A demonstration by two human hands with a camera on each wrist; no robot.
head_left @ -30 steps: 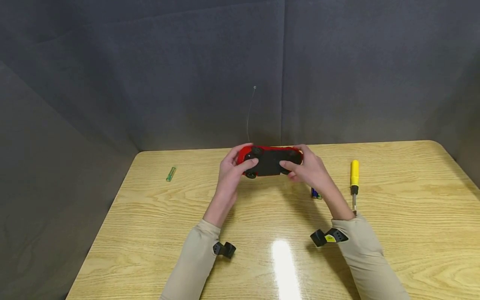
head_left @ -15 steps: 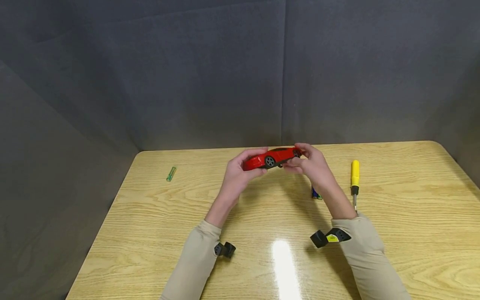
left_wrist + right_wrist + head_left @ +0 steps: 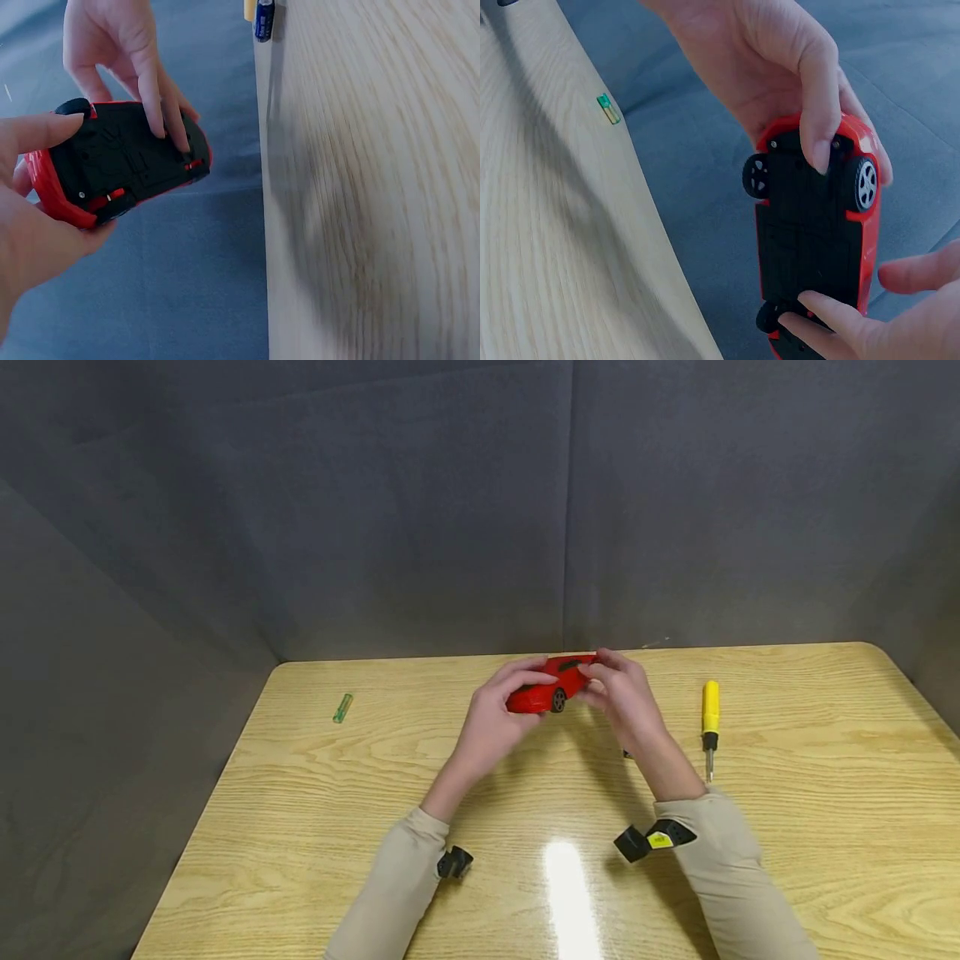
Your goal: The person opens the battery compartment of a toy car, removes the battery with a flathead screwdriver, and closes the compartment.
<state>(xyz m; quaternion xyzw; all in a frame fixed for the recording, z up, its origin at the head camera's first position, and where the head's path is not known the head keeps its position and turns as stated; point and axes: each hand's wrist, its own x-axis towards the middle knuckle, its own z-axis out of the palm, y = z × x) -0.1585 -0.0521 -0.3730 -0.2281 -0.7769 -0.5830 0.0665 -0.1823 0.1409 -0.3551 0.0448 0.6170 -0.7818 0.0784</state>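
Observation:
Held up over the back edge of the table is a red toy car (image 3: 532, 697), wheels down in the head view. The left hand (image 3: 498, 718) grips one end, fingers over the body, thumb on the underside. At the other end the right hand (image 3: 626, 697) holds the car, two of its fingers against the black underside (image 3: 810, 247). Both wrist views show that underside, with its wheels (image 3: 865, 185). A thin antenna (image 3: 656, 643) sticks out beyond the right hand.
A green battery (image 3: 342, 707) lies at the left of the wooden table (image 3: 300, 827). To the right lies a yellow-handled screwdriver (image 3: 710, 718). A blue battery (image 3: 264, 21) is mostly hidden behind the right hand in the head view. Dark cloth (image 3: 420, 527) hangs behind the table.
The toy car has turned from underside facing the head camera to red body facing it, and its antenna has swung over to the right. Both hands keep hold, the left having moved slightly right.

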